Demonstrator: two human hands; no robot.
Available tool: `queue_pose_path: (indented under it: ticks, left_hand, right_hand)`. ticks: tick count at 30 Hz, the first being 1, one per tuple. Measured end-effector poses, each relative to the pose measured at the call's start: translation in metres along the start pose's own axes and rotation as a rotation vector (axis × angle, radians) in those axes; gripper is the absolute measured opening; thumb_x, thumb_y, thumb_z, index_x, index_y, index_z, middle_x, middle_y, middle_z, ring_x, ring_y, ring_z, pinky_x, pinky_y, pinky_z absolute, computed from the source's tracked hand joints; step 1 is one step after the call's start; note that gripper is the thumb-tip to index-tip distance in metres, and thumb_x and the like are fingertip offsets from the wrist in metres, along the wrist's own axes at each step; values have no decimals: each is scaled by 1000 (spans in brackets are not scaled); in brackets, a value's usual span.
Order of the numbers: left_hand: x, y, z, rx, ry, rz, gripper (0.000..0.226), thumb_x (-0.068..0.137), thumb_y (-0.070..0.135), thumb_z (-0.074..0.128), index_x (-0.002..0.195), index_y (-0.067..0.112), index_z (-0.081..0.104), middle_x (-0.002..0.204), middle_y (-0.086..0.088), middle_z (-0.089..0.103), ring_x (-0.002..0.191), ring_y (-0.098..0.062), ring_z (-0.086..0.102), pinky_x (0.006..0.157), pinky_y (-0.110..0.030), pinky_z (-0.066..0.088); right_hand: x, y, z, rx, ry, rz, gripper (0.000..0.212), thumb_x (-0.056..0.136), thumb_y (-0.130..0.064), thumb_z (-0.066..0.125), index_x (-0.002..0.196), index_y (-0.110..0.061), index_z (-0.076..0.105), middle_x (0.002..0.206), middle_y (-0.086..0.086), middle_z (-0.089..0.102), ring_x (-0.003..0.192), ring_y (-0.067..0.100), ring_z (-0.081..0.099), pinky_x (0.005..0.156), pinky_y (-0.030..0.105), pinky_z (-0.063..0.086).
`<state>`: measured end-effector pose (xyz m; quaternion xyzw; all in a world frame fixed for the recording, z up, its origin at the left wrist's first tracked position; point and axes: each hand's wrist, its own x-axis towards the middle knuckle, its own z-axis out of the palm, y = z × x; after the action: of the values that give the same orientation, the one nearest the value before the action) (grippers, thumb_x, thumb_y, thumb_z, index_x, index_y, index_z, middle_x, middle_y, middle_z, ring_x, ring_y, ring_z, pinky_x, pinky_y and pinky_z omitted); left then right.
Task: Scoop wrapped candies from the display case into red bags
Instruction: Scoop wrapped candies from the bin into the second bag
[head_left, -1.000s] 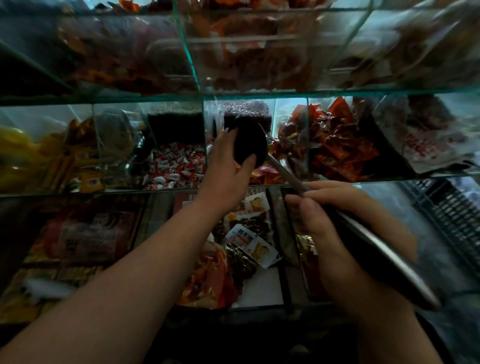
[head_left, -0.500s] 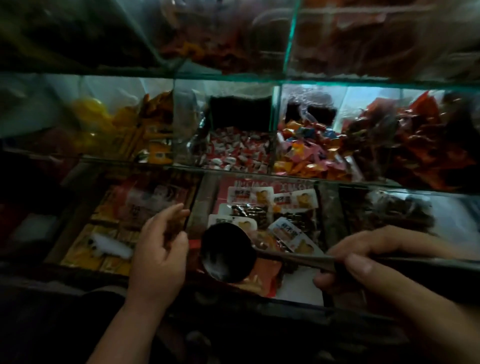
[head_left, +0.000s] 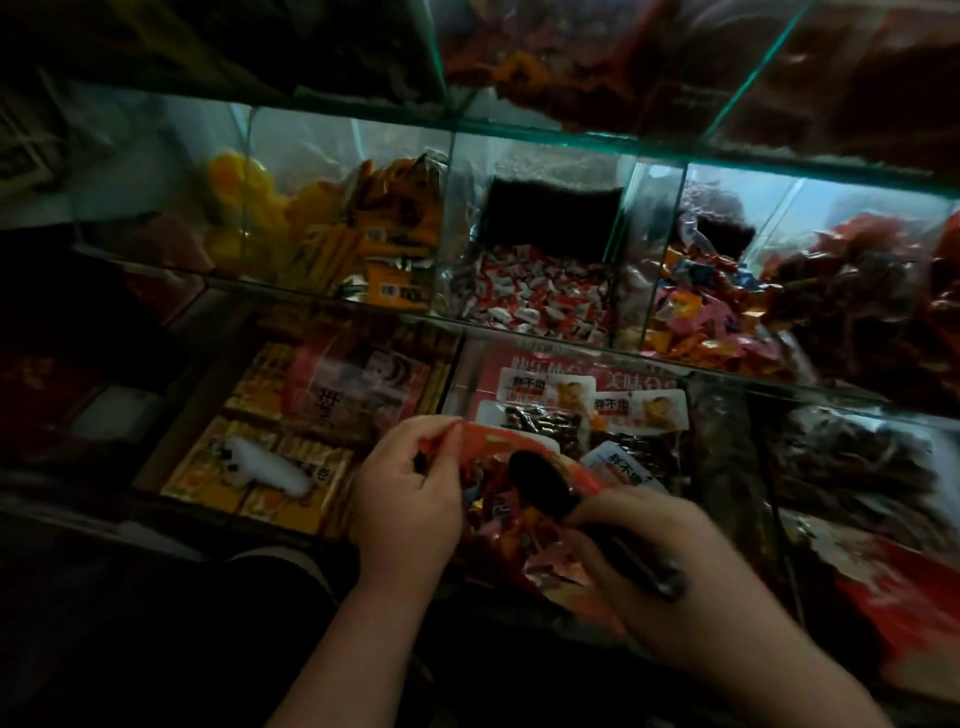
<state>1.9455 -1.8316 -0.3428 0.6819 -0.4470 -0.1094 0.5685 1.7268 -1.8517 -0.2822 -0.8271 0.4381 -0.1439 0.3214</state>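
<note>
Red plastic bag (head_left: 488, 447) sits nearest, its rim pinched in the grip of the left hand (head_left: 410, 493). The right hand (head_left: 660, 566) has its grip clamped on the dark scoop (head_left: 540, 488), tipped into the bag's mouth. Some candies appear bagged, with more scooping likely left. Half a second ago the left hand was empty and the scoop was clear of the bag. Beyond, wrapped candies (head_left: 535, 296) fill the display case (head_left: 623, 150).

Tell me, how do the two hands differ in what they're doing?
The left hand pinches the red bag's rim; the right hand grips the scoop's handle. The left hand sits left of the bag's mouth; the right hand sits at its near right. Both are bare and meet at the bag.
</note>
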Motion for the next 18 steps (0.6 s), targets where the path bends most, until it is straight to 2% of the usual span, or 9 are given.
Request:
queue_pose_path:
  ticks: [3, 6, 7, 9, 11, 14, 16, 18]
  left_hand:
    - [-9, -4, 4, 32, -18, -16, 23, 96, 22, 70, 109, 41, 66, 111, 31, 63, 106, 9, 59, 86, -4, 41]
    - [-29, -16, -3, 90, -207, -161, 57, 96, 30, 68, 136, 58, 40, 135, 34, 47, 127, 9, 45, 104, -18, 38]
    - [-36, -18, -5, 55, -251, -193, 66, 97, 29, 66, 138, 66, 30, 141, 32, 45, 131, 9, 43, 106, -20, 39]
    - [-42, -18, -7, -2, -288, -195, 72, 101, 27, 59, 137, 76, 19, 141, 35, 46, 132, 12, 43, 104, -16, 39]
    - [-43, -16, -5, -6, -276, -178, 69, 103, 26, 56, 135, 77, 22, 139, 37, 48, 130, 16, 43, 101, -11, 38]
    - [-45, -17, -5, -57, -221, -191, 58, 99, 23, 64, 124, 69, 40, 130, 39, 53, 122, 17, 50, 89, -3, 43]
    - [-50, -20, -5, -130, -185, -211, 48, 94, 22, 71, 113, 60, 49, 126, 37, 57, 115, 13, 58, 82, -4, 48]
    - [-51, -22, -5, -266, -135, -280, 42, 86, 25, 79, 101, 53, 51, 123, 30, 63, 110, 6, 65, 77, -9, 53]
  right_hand:
    - [22, 0, 40, -26, 5, 54, 11, 96, -24, 69, 102, -29, 77, 98, -15, 72, 91, 0, 65, 81, 22, 53]
    - [22, 3, 59, 163, 183, 160, 14, 92, -19, 75, 82, -27, 78, 78, -15, 74, 76, -1, 68, 68, 12, 50]
    - [21, 4, 61, 253, 236, 229, 17, 90, -19, 77, 75, -28, 78, 74, -16, 74, 72, -3, 69, 64, 9, 49]
    - [21, 4, 63, 371, 274, 339, 20, 88, -23, 78, 72, -34, 78, 72, -18, 75, 70, -5, 69, 63, 6, 48]
    - [21, 6, 65, 430, 294, 396, 23, 89, -23, 78, 70, -35, 77, 72, -18, 74, 68, -5, 68, 60, 6, 47]
    - [16, 6, 70, 469, 300, 416, 29, 90, -17, 78, 65, -32, 76, 72, -17, 74, 67, -5, 68, 60, 5, 47]
    - [12, 6, 70, 500, 286, 419, 28, 89, -16, 78, 66, -31, 77, 71, -16, 74, 65, -6, 67, 59, 5, 46]
    - [10, 10, 63, 629, 359, 517, 20, 87, -23, 80, 72, -36, 79, 72, -16, 75, 64, -3, 69, 58, 11, 49]
